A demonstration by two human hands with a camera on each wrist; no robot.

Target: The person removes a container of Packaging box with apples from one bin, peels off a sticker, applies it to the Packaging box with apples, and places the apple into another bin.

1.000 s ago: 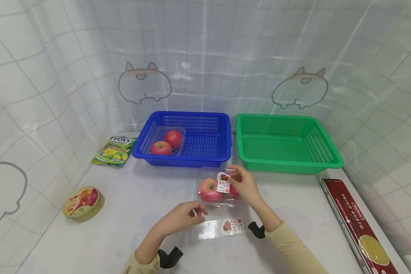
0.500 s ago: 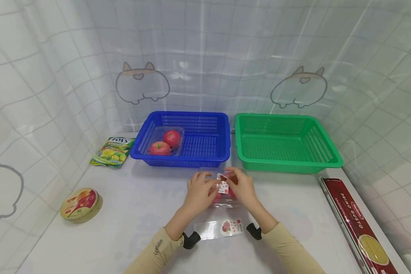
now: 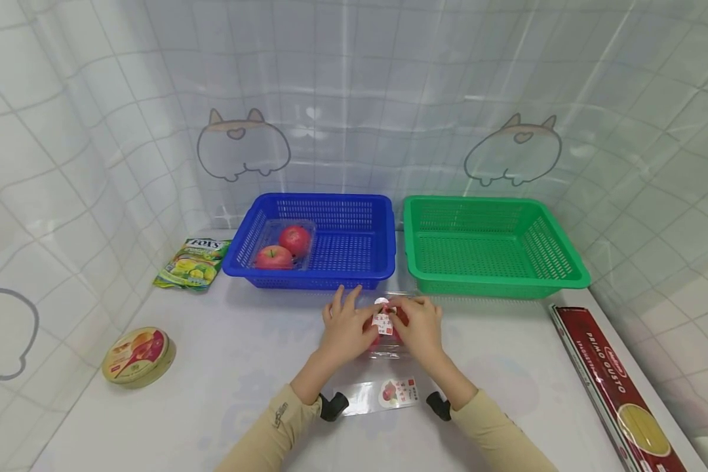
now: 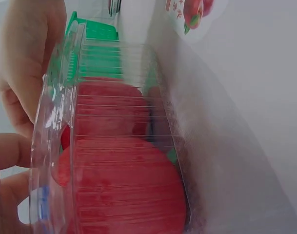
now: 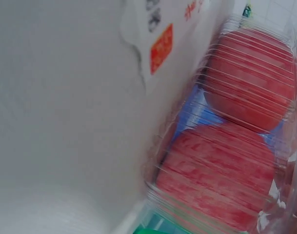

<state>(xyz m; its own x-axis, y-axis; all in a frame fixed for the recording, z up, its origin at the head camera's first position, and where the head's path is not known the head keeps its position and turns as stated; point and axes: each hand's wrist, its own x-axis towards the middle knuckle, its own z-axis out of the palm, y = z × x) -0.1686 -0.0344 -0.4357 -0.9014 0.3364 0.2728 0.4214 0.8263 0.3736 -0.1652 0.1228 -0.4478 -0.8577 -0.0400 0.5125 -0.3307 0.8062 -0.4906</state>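
Left hand: the left hand (image 3: 345, 324) holds the left side of the clear apple box (image 3: 389, 341), with its fingers curled over the top.
Right hand: the right hand (image 3: 420, 326) grips the right side of the same box.
Apple box: it sits on the white worktop (image 3: 212, 367), just in front of the two baskets, and has two red apples (image 5: 226, 170) inside.
Sticker: a small white sticker (image 3: 383, 321) shows between the hands; I cannot tell which fingers pinch it.
Label strip: a clear label strip (image 3: 380, 394) lies flat, near the wrists.
Blue basket: the blue basket (image 3: 366, 252) holds another box of apples (image 3: 283, 246).
Green basket: the green basket (image 3: 560, 278) is beside the blue one.
Others: a candy bag (image 3: 193, 262), a round tin (image 3: 138, 356) and a spaghetti box (image 3: 616, 387).
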